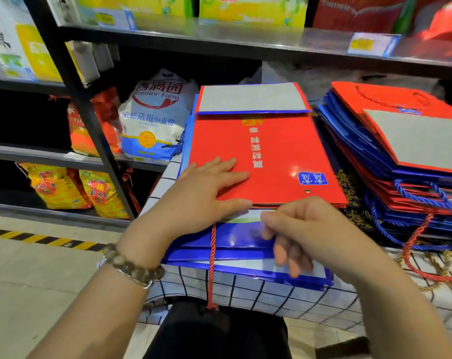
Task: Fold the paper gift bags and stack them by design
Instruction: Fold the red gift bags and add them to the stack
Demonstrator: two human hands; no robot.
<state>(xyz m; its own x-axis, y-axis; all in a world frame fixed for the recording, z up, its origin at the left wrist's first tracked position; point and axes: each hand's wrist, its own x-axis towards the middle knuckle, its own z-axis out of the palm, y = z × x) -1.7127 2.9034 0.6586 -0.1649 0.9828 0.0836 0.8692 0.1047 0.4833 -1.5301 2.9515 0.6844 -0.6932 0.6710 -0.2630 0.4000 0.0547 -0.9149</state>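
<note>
The red gift bag [271, 156] lay folded flat on top of a pile of blue bags [232, 242] on the checked-cloth bench [271, 296]. The left hand [201, 193] pressed on its near left corner, fingers [230, 174] straight and slightly spread. The right hand [305, 229] was curled at the bag's near edge; blur hid whether it pinched anything. A red cord [211, 268] hung over the bench edge. A second stack [401, 151] stood just beside.

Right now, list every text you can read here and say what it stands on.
"香满园": white flour bag.
"家庭适用小麦粉": same bag, lower.
"Farm": same bag; the word before it is unclear.
Gold characters on the red gift bag: upside down, illegible.
The blue label on it: too small.
The shelf price tags: blurred.
The yellow sacks: blurred.
</note>
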